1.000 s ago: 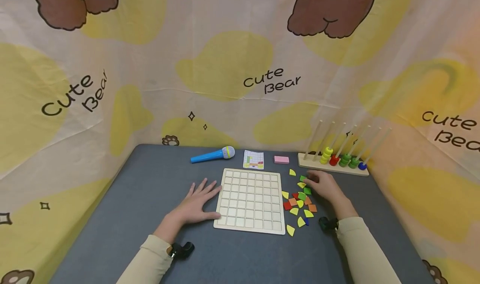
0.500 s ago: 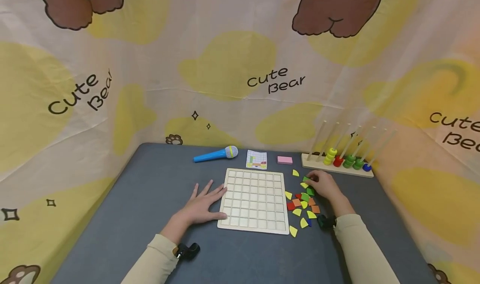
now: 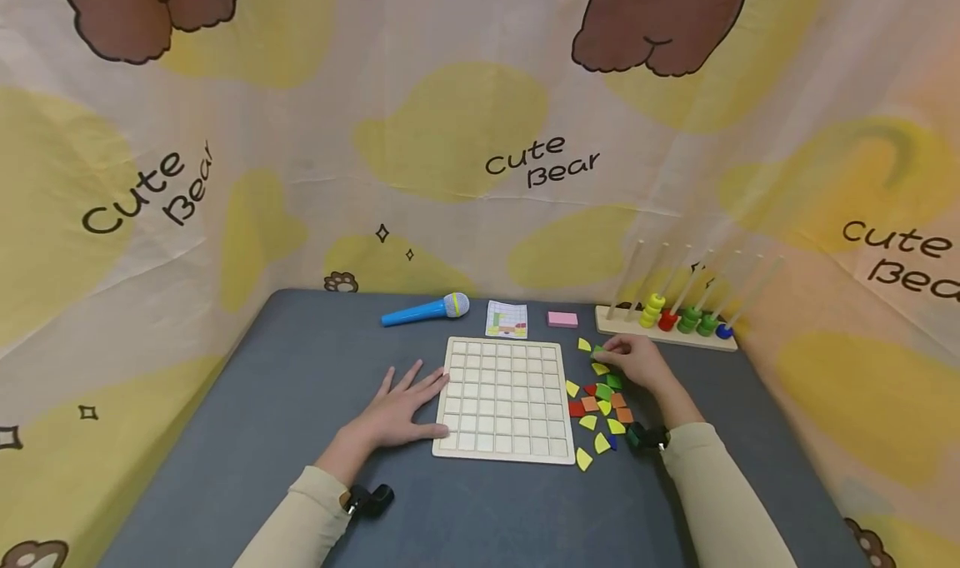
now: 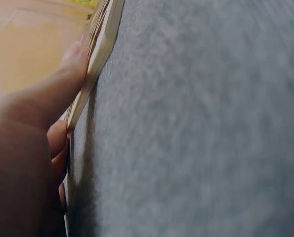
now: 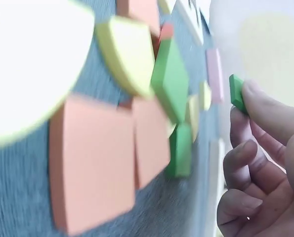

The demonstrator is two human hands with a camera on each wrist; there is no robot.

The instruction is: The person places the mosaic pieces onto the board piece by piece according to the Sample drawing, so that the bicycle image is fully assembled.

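The right hand (image 3: 637, 363) pinches a green tile (image 5: 235, 92) between thumb and fingers. The gridded board (image 3: 502, 400) lies left of these fingertips, the loose pieces (image 3: 604, 392) mostly on their near side. The left hand (image 3: 393, 411) spreads its fingers against the board's left edge. A light, level pinch seems best, left fingers pressing just enough to steady the board.

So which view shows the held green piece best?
Right wrist: the green piece shows larger there, pinched by the right hand. The head view shows it only small; the left wrist view doesn't show it.
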